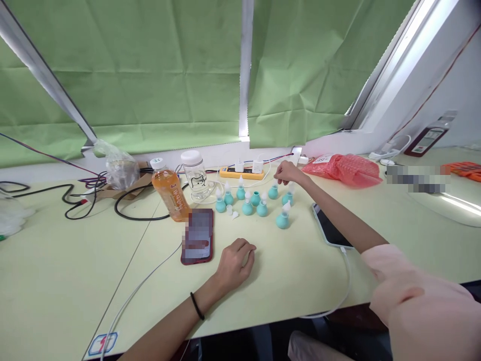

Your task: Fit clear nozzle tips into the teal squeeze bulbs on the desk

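Observation:
My right hand (288, 173) reaches over the table, fingers pinched at the top of a small teal bulb nasal aspirator (273, 192); its nozzle is mostly hidden by the fingertips. Several similar aspirators stand around it, such as one (283, 220) nearer me and another (220, 204) at the left of the group. Among them is a teal bulb (256, 199) with an open top and no nozzle. A loose white nozzle piece (235, 215) lies beside a small clear cup-like part (229, 209). My left hand (235, 263) rests on the table, fingers loosely curled, holding nothing visible.
A red-cased phone (198, 235) lies left of the aspirators, with an orange drink bottle (170, 193) and clear cup (197, 178) behind. A yellow power strip (241, 173) sits at the back. Another phone (330, 228) charges under my right forearm, near a red bag (343, 170).

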The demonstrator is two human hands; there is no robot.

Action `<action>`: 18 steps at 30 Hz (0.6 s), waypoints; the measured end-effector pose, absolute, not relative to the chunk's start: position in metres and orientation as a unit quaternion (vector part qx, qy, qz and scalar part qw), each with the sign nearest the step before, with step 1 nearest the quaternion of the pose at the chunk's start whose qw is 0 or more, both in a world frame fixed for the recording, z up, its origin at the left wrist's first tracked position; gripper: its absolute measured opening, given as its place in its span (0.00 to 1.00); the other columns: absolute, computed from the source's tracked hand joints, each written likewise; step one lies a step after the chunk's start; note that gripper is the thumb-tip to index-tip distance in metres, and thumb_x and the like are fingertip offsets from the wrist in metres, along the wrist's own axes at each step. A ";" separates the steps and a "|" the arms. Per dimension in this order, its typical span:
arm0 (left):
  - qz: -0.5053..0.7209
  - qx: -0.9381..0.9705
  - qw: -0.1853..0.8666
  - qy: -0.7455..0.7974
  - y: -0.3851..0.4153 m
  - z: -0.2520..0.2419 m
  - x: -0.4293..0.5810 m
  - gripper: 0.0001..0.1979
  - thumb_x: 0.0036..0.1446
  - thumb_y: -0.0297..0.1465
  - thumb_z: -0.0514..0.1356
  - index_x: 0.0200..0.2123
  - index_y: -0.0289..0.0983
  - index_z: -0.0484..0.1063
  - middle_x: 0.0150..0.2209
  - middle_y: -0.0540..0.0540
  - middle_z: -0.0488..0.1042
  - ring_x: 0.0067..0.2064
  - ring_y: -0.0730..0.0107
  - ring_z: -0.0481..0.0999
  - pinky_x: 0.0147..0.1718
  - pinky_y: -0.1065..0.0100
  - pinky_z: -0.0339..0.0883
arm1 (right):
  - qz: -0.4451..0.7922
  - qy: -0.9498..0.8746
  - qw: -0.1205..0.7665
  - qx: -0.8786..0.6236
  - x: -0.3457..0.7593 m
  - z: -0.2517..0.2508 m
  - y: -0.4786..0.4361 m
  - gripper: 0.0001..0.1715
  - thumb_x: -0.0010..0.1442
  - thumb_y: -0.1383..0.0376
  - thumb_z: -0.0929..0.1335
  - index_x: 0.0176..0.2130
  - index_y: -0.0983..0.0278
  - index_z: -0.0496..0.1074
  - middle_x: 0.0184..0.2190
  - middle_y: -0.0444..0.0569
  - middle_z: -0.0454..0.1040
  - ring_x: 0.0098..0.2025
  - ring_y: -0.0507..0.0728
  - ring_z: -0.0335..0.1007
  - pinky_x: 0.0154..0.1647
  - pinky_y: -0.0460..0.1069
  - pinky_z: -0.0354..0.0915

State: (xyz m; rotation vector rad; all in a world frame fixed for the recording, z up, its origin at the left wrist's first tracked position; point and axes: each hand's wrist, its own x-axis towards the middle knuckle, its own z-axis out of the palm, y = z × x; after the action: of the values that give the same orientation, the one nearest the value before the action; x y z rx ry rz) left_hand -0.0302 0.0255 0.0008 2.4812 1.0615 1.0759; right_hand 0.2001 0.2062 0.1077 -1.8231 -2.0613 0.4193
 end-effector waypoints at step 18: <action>0.337 0.825 0.030 0.453 0.030 0.004 -0.031 0.08 0.52 0.26 0.49 0.32 0.35 0.67 0.29 0.44 0.69 0.33 0.67 0.67 0.29 0.67 0.64 | -0.082 -0.864 0.088 -0.488 0.097 0.106 0.150 0.18 0.54 0.75 0.57 0.43 0.68 0.64 0.44 0.57 0.63 0.48 0.61 0.54 0.41 0.50 0.56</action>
State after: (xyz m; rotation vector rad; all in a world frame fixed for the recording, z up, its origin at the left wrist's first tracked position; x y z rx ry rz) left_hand -0.0312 0.0304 0.0035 2.5437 1.3954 1.0404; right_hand 0.0965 0.1497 0.1058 -1.4539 -2.5734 -0.2445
